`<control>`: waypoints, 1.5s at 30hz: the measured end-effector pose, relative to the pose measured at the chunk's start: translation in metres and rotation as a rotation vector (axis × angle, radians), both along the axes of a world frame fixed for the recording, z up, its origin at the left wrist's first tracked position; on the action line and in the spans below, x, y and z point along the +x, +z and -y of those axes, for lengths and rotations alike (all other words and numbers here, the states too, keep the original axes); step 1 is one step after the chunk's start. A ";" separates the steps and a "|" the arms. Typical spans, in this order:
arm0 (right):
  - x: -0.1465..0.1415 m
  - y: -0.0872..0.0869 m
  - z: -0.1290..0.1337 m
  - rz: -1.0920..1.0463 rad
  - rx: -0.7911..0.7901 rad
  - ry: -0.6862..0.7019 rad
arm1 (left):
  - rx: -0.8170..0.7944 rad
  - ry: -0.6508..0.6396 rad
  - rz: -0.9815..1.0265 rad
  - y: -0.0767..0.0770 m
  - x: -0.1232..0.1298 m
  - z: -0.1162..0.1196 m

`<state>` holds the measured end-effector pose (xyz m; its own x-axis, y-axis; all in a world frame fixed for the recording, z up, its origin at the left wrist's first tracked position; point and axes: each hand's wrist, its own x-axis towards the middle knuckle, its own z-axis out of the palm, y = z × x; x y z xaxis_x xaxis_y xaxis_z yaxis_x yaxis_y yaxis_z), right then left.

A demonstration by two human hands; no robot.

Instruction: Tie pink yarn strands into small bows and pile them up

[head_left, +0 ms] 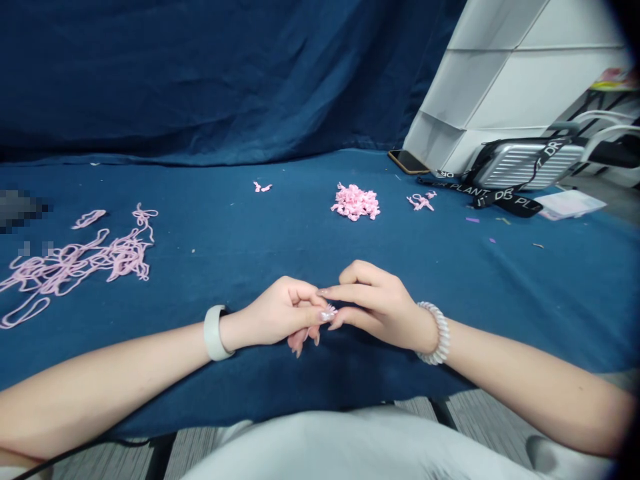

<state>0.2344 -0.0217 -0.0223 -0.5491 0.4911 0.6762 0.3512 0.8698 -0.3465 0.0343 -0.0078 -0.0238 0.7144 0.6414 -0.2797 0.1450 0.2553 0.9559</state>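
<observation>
Above the cloth's near middle, my left hand (293,310) is closed in a pinch, thumb pressed toward the forefinger. At its fingertips shows a small piece of pink yarn (331,309), mostly covered by fingers. My right hand (380,303) meets it from the right, thumb and fingers bent around the same piece, tips touching my left hand. Beyond my hands lies a heap of small pink yarn pieces (356,203). Off to the left spreads a loose tangle of pale pink yarn (120,253), with a short loop of yarn (90,219) behind it.
Small pink scraps (262,187) and a knotted pink bit (421,201) flank the heap on the blue cloth (225,227). Back right are a phone (409,162), a silver case (525,163) with a black lettered strap (510,200), and white paper (573,204). Blue fabric hangs behind.
</observation>
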 end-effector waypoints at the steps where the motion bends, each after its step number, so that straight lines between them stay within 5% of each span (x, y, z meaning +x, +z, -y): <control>1: 0.000 -0.001 0.000 0.012 -0.008 0.005 | 0.005 -0.002 -0.002 0.000 0.000 0.000; 14: -0.004 -0.004 -0.004 -0.025 -0.105 0.117 | 0.033 -0.036 -0.036 0.003 0.000 0.000; 27: -0.006 -0.008 -0.006 -0.169 -0.116 -0.077 | 0.009 0.038 0.095 -0.002 0.005 -0.002; 39: -0.007 -0.007 -0.005 -0.181 -0.122 -0.079 | -0.083 0.050 0.074 -0.002 0.006 -0.004; 45: -0.006 -0.008 -0.010 -0.218 -0.283 -0.027 | -0.034 0.051 0.069 -0.005 0.005 -0.004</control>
<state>0.2280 -0.0116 -0.0305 -0.3910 0.6881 0.6112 0.2639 0.7200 -0.6418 0.0394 -0.0034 -0.0291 0.6992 0.6687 -0.2529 0.0647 0.2931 0.9539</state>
